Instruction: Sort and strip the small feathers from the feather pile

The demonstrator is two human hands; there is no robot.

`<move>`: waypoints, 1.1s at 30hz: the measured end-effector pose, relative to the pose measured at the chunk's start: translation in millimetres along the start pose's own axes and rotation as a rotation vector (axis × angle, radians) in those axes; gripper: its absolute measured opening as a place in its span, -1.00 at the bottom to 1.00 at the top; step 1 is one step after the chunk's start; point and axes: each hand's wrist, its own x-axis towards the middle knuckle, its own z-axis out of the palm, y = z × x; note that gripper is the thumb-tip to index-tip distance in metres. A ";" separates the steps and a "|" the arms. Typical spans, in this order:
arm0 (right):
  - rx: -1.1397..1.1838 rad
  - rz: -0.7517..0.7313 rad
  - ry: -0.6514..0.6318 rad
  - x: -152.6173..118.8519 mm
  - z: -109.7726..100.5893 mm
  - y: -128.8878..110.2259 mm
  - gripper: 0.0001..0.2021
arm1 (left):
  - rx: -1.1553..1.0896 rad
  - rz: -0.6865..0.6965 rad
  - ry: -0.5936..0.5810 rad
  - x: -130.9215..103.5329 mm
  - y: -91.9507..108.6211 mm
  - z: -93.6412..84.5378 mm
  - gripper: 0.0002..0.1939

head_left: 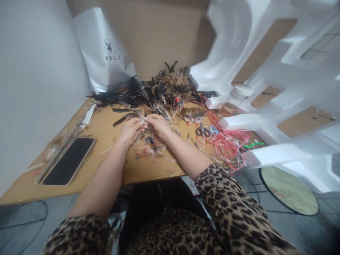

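Observation:
Between my two hands is a small brown feather (142,112), its tip pointing up and away from me. My left hand (132,129) pinches its base between thumb and finger, the other fingers curled. Close beside it, my right hand (157,124) also pinches at the feather's lower end, the fingertips almost touching the left ones. Exactly what the right fingertips grip is too small to make out. Behind the hands lies a large pile of black and brown feathers (170,85). Loose feather scraps (150,141) are scattered on the table below the hands.
On the table (106,159), a phone (69,161) lies at left. Scissors (202,132) and tangled pink string (225,141) are at right. A white bag (103,53) stands at the back left. White foam pieces (255,122) and a lidded jar (239,95) crowd the right side.

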 end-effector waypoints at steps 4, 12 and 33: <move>0.022 0.020 -0.033 -1.0 0.2 -1.9 -0.68 | -0.006 -0.003 -0.003 -0.1 0.7 -0.5 -0.89; -0.059 -0.092 0.019 -0.9 1.0 -0.2 -0.73 | 0.014 -0.046 0.009 -2.0 1.7 1.5 -0.83; -0.208 -0.147 -0.026 -3.3 -1.3 -3.8 -0.72 | 0.208 0.028 0.032 0.1 -5.0 -1.3 -0.82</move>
